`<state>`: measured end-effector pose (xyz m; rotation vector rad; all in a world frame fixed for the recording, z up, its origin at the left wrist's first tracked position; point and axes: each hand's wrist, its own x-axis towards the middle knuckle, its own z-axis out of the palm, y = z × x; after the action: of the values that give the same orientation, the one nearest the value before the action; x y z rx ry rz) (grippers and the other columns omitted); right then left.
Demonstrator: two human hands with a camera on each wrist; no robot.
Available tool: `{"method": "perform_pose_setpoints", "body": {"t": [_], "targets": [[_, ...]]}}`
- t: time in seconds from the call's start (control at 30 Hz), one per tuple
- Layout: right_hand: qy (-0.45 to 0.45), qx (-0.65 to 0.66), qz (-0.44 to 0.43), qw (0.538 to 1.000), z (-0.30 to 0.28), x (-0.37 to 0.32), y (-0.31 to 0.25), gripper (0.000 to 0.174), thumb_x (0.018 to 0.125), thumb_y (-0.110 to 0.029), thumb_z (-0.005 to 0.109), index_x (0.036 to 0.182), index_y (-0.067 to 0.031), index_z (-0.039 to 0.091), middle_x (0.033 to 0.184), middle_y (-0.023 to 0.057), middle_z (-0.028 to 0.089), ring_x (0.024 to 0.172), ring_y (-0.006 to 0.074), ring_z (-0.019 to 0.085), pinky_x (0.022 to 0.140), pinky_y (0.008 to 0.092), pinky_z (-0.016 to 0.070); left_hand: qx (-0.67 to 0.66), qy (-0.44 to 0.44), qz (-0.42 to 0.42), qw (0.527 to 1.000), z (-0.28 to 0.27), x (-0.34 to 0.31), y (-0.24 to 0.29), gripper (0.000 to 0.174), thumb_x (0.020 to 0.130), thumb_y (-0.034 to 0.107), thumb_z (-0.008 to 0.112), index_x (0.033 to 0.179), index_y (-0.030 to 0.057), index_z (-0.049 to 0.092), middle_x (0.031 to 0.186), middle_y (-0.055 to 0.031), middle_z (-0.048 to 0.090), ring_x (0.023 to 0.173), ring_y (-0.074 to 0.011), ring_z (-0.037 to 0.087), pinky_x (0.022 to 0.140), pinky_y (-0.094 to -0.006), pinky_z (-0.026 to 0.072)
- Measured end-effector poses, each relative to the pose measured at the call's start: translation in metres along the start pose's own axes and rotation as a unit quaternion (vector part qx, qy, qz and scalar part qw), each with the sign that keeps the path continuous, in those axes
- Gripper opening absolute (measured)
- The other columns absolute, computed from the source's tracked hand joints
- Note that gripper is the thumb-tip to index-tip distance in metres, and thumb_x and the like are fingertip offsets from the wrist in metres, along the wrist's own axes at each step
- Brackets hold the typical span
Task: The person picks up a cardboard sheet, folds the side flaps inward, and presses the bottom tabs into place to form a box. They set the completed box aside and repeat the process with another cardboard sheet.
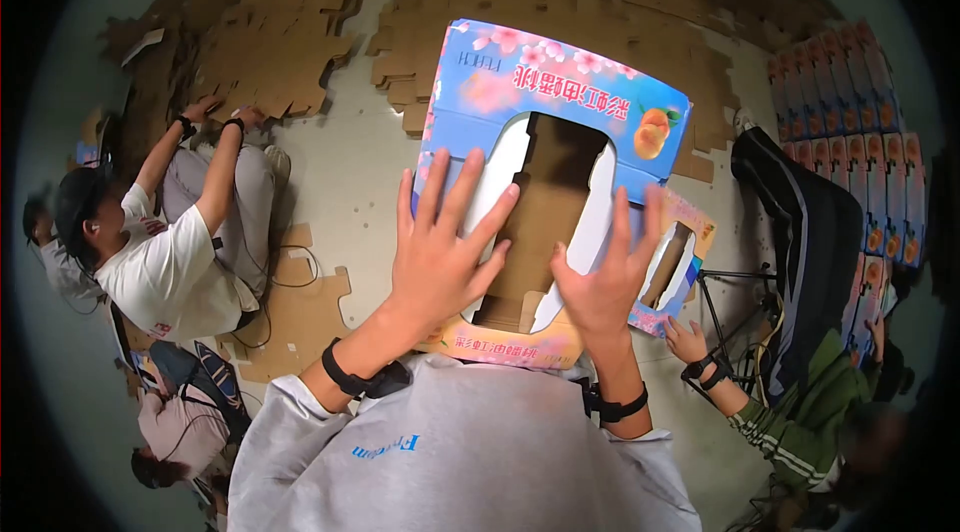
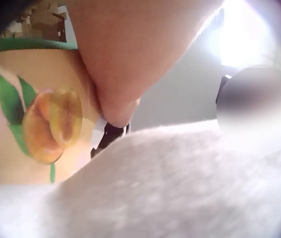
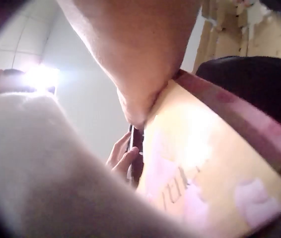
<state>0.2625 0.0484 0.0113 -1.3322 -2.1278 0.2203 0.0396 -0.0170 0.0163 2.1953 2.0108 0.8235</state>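
Note:
A printed cardboard fruit box (image 1: 560,72), blue and pink with blossoms and a peach, stands upside down to me in the head view. A long cut-out in its top shows the brown inside and white flap edges. My left hand (image 1: 435,257) lies with spread fingers on the left of the top, thumb over the cut-out's edge. My right hand (image 1: 603,282) rests on the right side, fingers extended. The left wrist view shows the box's peach-printed end (image 2: 51,124); the right wrist view shows a yellow-pink panel (image 3: 205,163). Both wrist views hide my fingers.
A smaller-looking printed box (image 1: 688,212) is at right, beside the hand (image 1: 685,342) of a person in green. Stacked printed boxes (image 1: 880,162) line the right side. Flattened cardboard (image 1: 270,42) covers the floor ahead. A person in white (image 1: 165,272) squats at left; a black tripod (image 1: 725,302) stands right.

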Motion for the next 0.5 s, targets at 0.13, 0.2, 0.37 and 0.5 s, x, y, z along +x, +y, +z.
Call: {"method": "perform_pose_setpoints", "body": {"t": [0.13, 0.2, 0.37, 0.5], "targets": [[0.043, 0.206, 0.129, 0.969, -0.005, 0.011, 0.023, 0.112, 0.075, -0.015, 0.09, 0.167, 0.0024, 0.028, 0.165, 0.0295, 0.038, 0.155, 0.0431, 0.038, 0.126, 0.0508, 0.0338, -0.26, 0.08, -0.205, 0.94, -0.008, 0.006, -0.018, 0.091, 0.087, 0.017, 0.083, 0.167, 0.0141, 0.039, 0.173, -0.0243, 0.03, 0.159, -0.0438, 0.033, 0.127, -0.0533, 0.0339], [-0.022, 0.298, 0.186, 0.936, -0.01, 0.016, 0.026, 0.116, 0.077, -0.016, 0.092, 0.168, 0.0035, 0.023, 0.165, 0.0306, 0.039, 0.155, 0.0424, 0.039, 0.125, 0.0478, 0.0348, -0.37, 0.029, -0.269, 0.889, 0.005, 0.002, -0.024, 0.101, 0.089, 0.014, 0.083, 0.17, 0.0084, 0.024, 0.172, -0.0202, 0.033, 0.157, -0.0348, 0.038, 0.127, -0.0453, 0.0347], [-0.041, 0.287, 0.215, 0.932, -0.016, 0.025, 0.015, 0.11, 0.081, -0.013, 0.09, 0.168, 0.0042, 0.024, 0.166, 0.0291, 0.038, 0.153, 0.0393, 0.04, 0.126, 0.045, 0.0328, -0.486, 0.005, -0.289, 0.825, 0.003, 0.003, -0.024, 0.099, 0.09, 0.013, 0.083, 0.17, 0.007, 0.025, 0.169, -0.0157, 0.038, 0.154, -0.0275, 0.04, 0.127, -0.0433, 0.0337], [0.017, 0.199, 0.191, 0.961, -0.024, 0.026, 0.001, 0.101, 0.083, -0.008, 0.086, 0.167, 0.0033, 0.029, 0.164, 0.0272, 0.039, 0.151, 0.041, 0.042, 0.125, 0.0464, 0.0341, -0.615, 0.01, -0.345, 0.709, 0.003, 0.006, -0.034, 0.1, 0.086, 0.009, 0.085, 0.169, 0.0095, 0.029, 0.161, -0.0161, 0.046, 0.149, -0.0269, 0.046, 0.124, -0.0425, 0.0369]]}}
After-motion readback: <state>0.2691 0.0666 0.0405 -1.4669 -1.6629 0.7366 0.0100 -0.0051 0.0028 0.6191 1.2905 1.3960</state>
